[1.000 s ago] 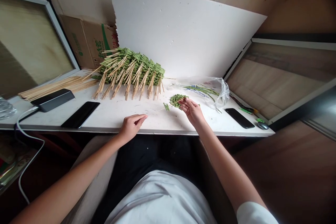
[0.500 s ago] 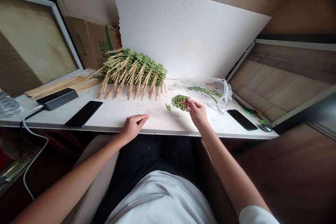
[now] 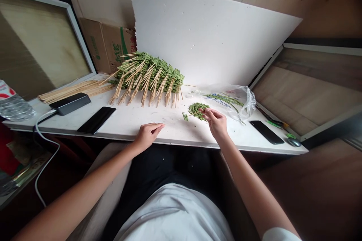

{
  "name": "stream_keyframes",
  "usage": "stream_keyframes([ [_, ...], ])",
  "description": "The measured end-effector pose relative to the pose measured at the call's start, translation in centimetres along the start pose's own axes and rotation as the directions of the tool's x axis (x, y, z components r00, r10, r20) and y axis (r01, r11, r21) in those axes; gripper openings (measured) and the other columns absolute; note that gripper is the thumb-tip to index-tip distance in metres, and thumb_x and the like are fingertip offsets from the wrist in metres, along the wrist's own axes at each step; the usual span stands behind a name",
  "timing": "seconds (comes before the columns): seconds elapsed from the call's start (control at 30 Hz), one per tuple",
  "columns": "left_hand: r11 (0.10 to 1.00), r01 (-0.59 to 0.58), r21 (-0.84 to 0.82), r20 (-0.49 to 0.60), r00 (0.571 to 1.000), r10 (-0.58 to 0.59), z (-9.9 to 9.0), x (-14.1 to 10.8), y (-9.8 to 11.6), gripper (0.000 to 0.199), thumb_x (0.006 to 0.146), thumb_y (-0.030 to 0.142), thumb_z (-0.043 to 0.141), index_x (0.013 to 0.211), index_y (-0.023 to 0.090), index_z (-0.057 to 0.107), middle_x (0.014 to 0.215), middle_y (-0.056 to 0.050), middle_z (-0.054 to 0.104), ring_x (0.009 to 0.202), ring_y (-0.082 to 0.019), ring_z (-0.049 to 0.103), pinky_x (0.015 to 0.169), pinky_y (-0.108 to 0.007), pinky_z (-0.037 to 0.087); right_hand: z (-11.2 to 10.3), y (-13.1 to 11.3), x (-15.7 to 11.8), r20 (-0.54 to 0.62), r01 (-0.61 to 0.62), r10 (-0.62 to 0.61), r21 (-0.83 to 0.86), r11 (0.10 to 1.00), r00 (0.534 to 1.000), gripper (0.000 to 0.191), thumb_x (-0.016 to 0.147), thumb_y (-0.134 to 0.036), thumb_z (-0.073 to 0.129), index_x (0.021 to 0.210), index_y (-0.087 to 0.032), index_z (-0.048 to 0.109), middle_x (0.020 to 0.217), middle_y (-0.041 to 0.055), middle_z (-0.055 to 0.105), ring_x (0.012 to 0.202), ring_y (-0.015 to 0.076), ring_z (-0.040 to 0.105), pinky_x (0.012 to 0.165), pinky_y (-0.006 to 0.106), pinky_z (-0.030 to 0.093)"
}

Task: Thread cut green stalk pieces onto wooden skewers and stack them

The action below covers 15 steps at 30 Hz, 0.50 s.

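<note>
My left hand (image 3: 148, 135) is closed in a pinch above the front of the white table. Between its fingers is the near end of a thin bamboo skewer (image 3: 177, 120), which slants away to the right and looks faint against the tabletop. Short cut green bean pieces (image 3: 185, 116) sit side by side across the skewer. My right hand (image 3: 217, 123) pinches at the far end of the skewer, but its fingertips hide what they hold. Just beyond them lies a small pile of cut green bean pieces (image 3: 198, 108).
Stacked bean skewers (image 3: 152, 71) stand at the back, with loose bamboo sticks (image 3: 76, 91) to their left. A plastic bag (image 3: 249, 101) with long green beans (image 3: 226, 98) lies right. Phones (image 3: 97, 119) (image 3: 266, 131), a black box (image 3: 70, 103) and a water bottle (image 3: 15, 103) flank the work.
The view has turned slightly left, bringing more of the water bottle in. Both hands keep nearly the same pose on the skewer, and the bean pieces on it look unchanged.
</note>
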<state>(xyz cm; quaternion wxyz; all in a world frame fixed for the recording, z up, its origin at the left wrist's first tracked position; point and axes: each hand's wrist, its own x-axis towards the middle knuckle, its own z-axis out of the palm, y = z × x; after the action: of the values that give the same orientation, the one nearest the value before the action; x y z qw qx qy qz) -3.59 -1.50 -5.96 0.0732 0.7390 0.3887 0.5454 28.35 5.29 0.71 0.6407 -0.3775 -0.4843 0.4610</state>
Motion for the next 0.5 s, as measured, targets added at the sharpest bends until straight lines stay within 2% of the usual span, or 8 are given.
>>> stream_keyframes([
  [0.13,1.0,0.003,-0.009,-0.009,1.0,-0.003,0.1,0.1,0.1,0.024,0.105,0.03,0.068,0.103,0.014,0.086,0.082,-0.008,0.08,0.065,-0.016,0.068,0.065,-0.026,0.052,0.3,0.2,-0.2,-0.015,-0.003,0.003,-0.007,1.0,1.0,0.035,0.073,-0.052,0.096,0.09,-0.023,0.085,0.099,0.008,0.085,0.109,0.031,0.079,0.086,0.039,0.065],
  [0.33,0.997,0.062,-0.039,-0.015,0.998,-0.062,0.1,0.3,0.4,0.028,0.106,0.033,0.066,0.101,0.014,0.085,0.084,-0.009,0.08,0.069,-0.018,0.07,0.067,-0.027,0.053,0.2,0.5,0.3,-0.011,0.029,-0.03,-0.022,0.999,1.0,0.048,0.068,-0.057,0.098,0.1,-0.025,0.085,0.094,0.0057,0.084,0.095,0.0258,0.079,0.079,0.038,0.065],
  [0.5,0.995,0.083,-0.062,-0.008,0.996,-0.083,-0.1,0.5,0.6,0.029,0.106,0.035,0.066,0.1,0.013,0.085,0.08,-0.007,0.078,0.068,-0.017,0.069,0.067,-0.026,0.054,-1.0,0.3,1.4,-0.093,0.032,-0.031,0.012,0.999,0.995,0.052,0.061,-0.058,0.101,0.097,-0.024,0.084,0.089,0.0032,0.082,0.088,0.0221,0.078,0.078,0.034,0.065],
])
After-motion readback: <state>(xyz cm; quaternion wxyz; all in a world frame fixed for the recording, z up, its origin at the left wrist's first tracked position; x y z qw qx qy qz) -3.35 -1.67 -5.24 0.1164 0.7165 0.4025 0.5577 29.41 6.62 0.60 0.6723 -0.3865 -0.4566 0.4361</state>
